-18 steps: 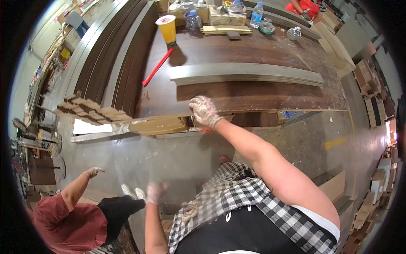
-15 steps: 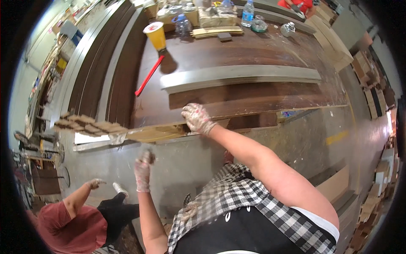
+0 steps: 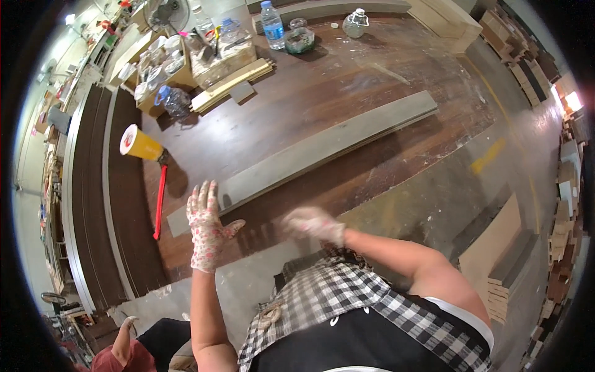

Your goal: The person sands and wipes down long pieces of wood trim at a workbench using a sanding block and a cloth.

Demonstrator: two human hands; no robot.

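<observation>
Hanging close to the near edge of the table [image 3: 372,172], the checked shirt [image 3: 334,285] could snag there if the wearer leans in. Right hand [image 3: 313,224]: blurred, at about that edge; finger spread cannot be told, nothing seen in it. A fast swing so low risks knocked knuckles. Left hand [image 3: 207,226]: gloved, fingers straight, thumb held well out, no grip on anything. It overlaps the left end of the grey boards [image 3: 328,147]; touching or just above, cannot tell.

Grey boards lie aslant across the table in a low stack. A push on one end alone could swivel the lot, or slide the top board off those below; the shiny surface probably gives little hold.

Left of these, the red bar [image 3: 160,204], far end close by the base of the yellow cup [image 3: 145,147]. Weak spot: a board end striking the bar could pass the shove to the cup and tip it toward the dark planks [image 3: 127,204]. Contents unclear.

Farther off: grey block [image 3: 242,92], pale strips [image 3: 229,87], bottle [image 3: 273,28], glass jar [image 3: 356,26]. Well apart from both hands; likely only a board swung wide would reach them. Bottle looks easiest to topple.
</observation>
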